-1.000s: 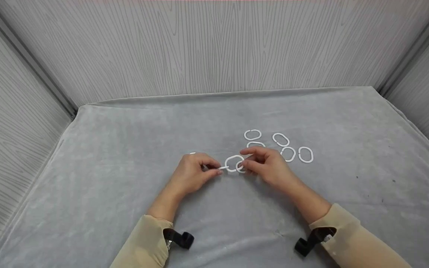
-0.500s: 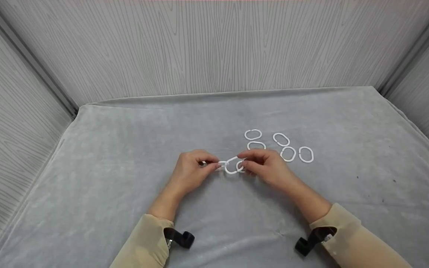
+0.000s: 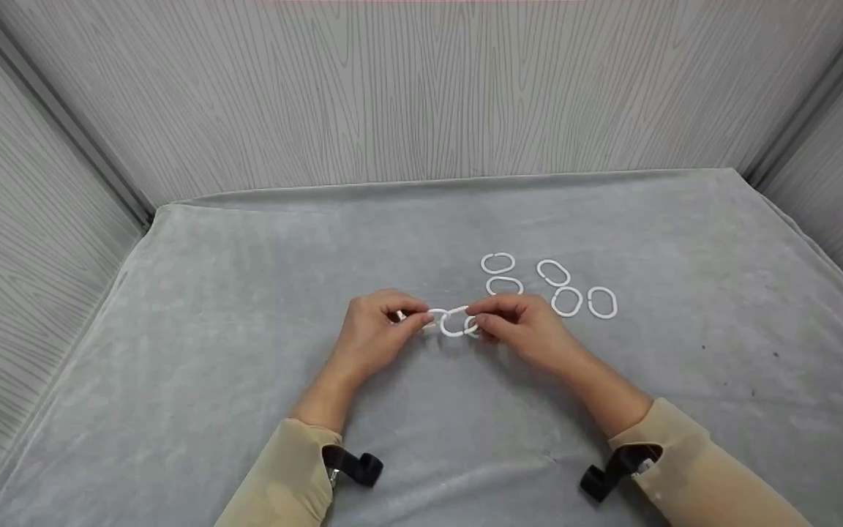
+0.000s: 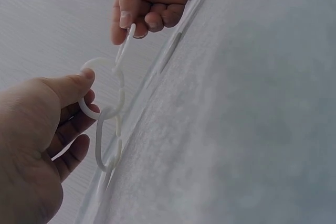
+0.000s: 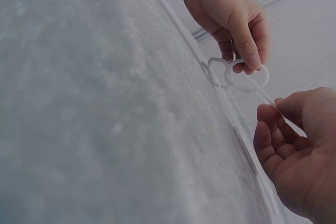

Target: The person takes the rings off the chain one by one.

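Grey cloth (image 3: pixel 246 307) bears loose rings (image 3: pixel 566 288) eleven-to-two o'clock from the nearer right hand (image 3: pixel 527 324), which pinches linked rings (image 3: pixel 453 334) with the left hand (image 3: pixel 377 331)

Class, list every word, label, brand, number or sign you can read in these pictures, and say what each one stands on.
None: no text can be read in any view.
Rings, cloth, wall and sleeves: no lettering shows; the wall has only a wood-grain pattern.
Pale patch on the right wrist mount: too small to tell whether it bears print.
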Motion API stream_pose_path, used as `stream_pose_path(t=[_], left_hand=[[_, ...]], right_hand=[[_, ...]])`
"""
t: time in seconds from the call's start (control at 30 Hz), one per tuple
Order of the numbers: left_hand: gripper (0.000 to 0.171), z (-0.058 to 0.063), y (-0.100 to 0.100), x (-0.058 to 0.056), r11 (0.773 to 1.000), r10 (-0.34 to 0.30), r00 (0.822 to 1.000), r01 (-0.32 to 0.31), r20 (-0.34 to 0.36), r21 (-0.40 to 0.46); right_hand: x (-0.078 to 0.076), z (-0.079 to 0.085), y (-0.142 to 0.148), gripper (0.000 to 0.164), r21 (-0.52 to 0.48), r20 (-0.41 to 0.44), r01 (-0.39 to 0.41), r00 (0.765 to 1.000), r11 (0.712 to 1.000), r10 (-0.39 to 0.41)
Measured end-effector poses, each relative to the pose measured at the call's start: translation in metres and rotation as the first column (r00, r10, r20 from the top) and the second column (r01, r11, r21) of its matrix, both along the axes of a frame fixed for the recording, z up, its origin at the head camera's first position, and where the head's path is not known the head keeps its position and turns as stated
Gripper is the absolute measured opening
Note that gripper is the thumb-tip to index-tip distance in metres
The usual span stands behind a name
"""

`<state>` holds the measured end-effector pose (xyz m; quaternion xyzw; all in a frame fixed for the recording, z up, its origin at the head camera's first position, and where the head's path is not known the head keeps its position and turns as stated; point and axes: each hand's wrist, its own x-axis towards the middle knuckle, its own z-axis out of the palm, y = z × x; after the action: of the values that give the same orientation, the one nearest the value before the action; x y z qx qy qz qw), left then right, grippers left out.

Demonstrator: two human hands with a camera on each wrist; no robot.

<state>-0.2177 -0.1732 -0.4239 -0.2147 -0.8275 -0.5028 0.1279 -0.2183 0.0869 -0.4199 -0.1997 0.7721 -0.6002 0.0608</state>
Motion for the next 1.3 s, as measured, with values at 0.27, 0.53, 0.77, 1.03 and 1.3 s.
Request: stream_pose_path(t=[0.27, 0.53, 0.77, 1.03, 1.3], left_hand=[[0.007, 0.0021, 0.0001, 0.0016, 0.999, 0.018, 1.0, -0.018, 0.016, 0.026], [0.006, 0.003, 0.0007, 0.0028, 0.998, 0.04, 0.999, -0.041, 0.019, 0.056], [0.005, 0.0029, 0.0009, 0.0029, 0.997, 0.049, 0.999, -0.048, -0.009, 0.068], [0.005, 0.0041, 0.0019, 0.0042, 0.995, 0.053, 0.999, -0.052, -0.003, 0.085], [0.007, 0.0046, 0.0025, 0.0046, 0.995, 0.055, 0.998, -0.056, 0.014, 0.083]], right_hand=[[0.0011, 0.0029, -0.0015, 0.021, 0.009, 0.009, -0.011, 1.0, 1.0, 0.011], [0.0023, 0.0031, -0.0024, 0.024, 0.008, 0.025, -0.017, 1.0, 1.0, 0.017], [0.0026, 0.0032, -0.0031, 0.024, 0.016, 0.012, -0.015, 1.0, 1.0, 0.015], [0.0021, 0.0024, -0.0029, 0.021, 0.022, -0.015, -0.019, 1.0, 1.0, 0.019], [0.0037, 0.0035, -0.0038, 0.019, 0.033, -0.023, -0.012, 1.0, 0.999, 0.012]])
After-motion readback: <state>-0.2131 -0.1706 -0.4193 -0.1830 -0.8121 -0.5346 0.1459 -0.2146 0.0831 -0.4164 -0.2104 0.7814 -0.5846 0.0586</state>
